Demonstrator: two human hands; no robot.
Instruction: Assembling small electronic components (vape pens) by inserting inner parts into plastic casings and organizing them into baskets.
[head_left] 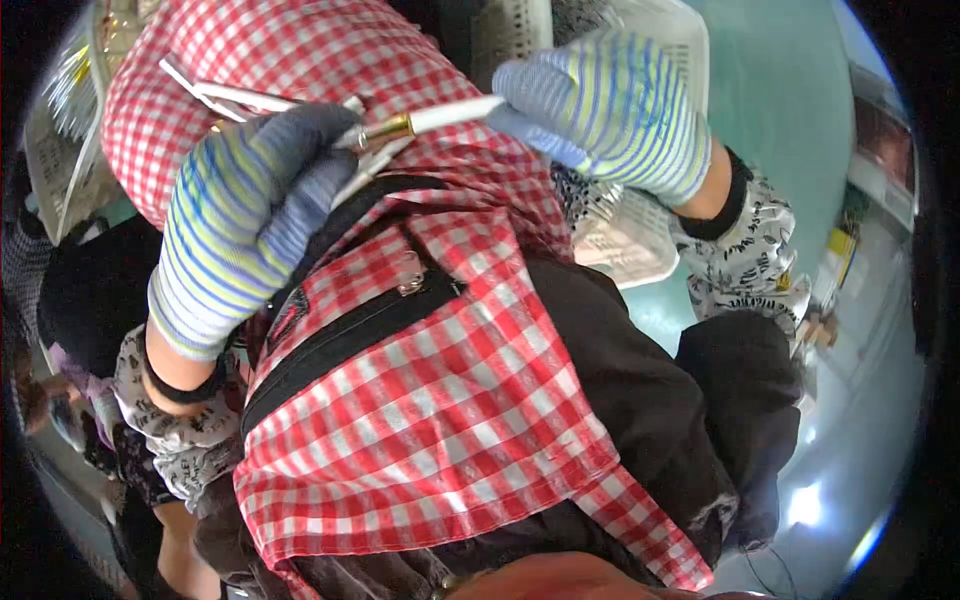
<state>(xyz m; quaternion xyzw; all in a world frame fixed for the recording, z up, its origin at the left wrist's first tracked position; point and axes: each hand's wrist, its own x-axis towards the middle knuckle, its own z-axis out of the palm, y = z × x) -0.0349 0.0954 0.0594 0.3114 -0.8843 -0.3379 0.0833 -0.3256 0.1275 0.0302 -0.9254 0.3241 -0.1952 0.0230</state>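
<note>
Both my hands wear striped knit gloves with grey-blue fingertips. Between them, above my lap, runs a slim white tube (457,113) with a gold-coloured collar (388,130) on its left part. My left hand (235,215) is closed around the metal end beyond the collar. At the tube's other end, my right hand (625,120) pinches the white part. Thin white sticks (245,97) lie on the red-and-white checked apron (430,410) behind and beside my left hand. The parts of the tube inside my fingers are hidden.
A white plastic basket (640,255) with small dark and shiny pieces stands beyond and under my right forearm. At far left is a container (65,165) with silvery thin pieces. Another person's arm (178,545) shows at lower left. Green floor (780,120) lies to the right.
</note>
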